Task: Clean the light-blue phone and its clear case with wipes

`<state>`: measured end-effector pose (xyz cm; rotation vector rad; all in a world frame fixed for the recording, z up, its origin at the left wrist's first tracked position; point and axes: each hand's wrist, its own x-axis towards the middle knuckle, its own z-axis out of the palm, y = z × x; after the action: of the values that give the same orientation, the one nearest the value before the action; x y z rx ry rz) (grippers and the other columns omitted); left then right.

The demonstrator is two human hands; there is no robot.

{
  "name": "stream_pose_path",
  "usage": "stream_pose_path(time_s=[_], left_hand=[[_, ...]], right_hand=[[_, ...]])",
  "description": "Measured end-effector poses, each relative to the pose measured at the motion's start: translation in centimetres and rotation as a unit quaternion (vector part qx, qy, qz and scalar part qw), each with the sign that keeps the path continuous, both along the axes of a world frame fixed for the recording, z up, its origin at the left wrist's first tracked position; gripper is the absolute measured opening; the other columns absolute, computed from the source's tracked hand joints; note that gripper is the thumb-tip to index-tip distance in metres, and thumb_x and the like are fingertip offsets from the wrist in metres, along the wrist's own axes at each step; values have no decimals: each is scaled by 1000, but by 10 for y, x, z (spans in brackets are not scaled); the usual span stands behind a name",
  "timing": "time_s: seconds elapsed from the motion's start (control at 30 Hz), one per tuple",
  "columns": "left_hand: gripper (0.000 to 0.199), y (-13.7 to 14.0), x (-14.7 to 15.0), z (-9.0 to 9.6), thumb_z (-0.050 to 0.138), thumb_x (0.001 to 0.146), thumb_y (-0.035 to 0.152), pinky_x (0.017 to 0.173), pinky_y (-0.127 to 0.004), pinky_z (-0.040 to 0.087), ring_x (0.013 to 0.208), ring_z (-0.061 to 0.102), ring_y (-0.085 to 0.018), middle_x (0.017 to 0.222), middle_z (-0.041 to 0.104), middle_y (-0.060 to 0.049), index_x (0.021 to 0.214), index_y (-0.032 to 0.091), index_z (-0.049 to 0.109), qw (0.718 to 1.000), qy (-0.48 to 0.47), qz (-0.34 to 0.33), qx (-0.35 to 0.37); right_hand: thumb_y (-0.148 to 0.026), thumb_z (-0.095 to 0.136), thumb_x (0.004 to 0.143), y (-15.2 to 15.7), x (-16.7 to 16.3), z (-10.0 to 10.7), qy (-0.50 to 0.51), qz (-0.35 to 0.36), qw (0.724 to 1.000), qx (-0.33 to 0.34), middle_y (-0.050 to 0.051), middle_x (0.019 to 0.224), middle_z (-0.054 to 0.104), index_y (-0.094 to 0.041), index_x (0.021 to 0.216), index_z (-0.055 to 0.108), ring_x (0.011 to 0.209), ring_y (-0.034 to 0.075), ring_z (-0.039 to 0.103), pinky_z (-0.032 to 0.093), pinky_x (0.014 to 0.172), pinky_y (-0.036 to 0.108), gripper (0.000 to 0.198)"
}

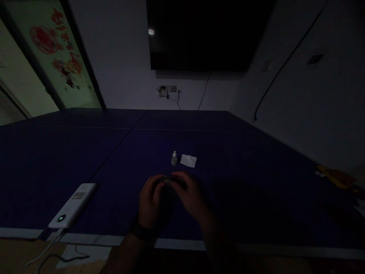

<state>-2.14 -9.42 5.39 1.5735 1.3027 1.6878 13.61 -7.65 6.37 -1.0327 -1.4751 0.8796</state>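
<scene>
In the dim head view, my left hand and my right hand meet above the blue table. The fingertips of both close on a small, greyish, partly see-through object. It is mostly covered by fingers and too dark to name. A dark band circles my left wrist. Just beyond the hands, a small clear dropper bottle with a white top stands upright. To its right lies a flat piece of white tissue or cloth.
A white power bank with a plugged-in cable lies at the left near the table edge. Yellow and dark items sit at the far right. Behind are a wall with sockets and a large dark screen.
</scene>
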Motion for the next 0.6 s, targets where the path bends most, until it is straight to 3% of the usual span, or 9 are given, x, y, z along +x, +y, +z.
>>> stream_pose_path(time_s=[0.07, 0.17, 0.37, 0.6], left_hand=[[21, -2, 3, 2, 55, 95, 31, 87, -31, 53, 93, 68, -19, 101, 74, -6, 104, 22, 71, 998, 47, -6, 32], [21, -4, 8, 4, 51, 97, 28, 84, -30, 53, 91, 67, -18, 98, 73, -6, 104, 21, 69, 995, 86, 1, 52], [20, -5, 13, 3, 48, 98, 28, 79, -31, 52, 86, 66, -19, 93, 70, -6, 102, 20, 66, 990, 127, 11, 54], [21, -4, 10, 5, 49, 97, 29, 78, -29, 52, 83, 67, -18, 88, 72, -5, 97, 21, 69, 991, 126, -29, 42]], right_hand=[[-45, 66, 89, -3, -8, 4, -29, 12, 999, 14, 1, 90, 71, -25, 91, 68, 87, 19, 65, 49, 79, 29, 20], [-50, 58, 94, -5, -15, 1, -29, 0, 999, 15, -1, 76, 64, -24, 82, 60, 74, 16, 60, 44, 68, 26, 28], [-52, 55, 95, -8, -17, -9, -15, -29, 999, 14, -1, 71, 59, -25, 76, 55, 69, 17, 54, 39, 65, 28, 34], [-49, 59, 94, -11, -15, -14, 6, -39, 999, -6, -4, 65, 51, -24, 69, 50, 63, 15, 47, 35, 62, 28, 36]])
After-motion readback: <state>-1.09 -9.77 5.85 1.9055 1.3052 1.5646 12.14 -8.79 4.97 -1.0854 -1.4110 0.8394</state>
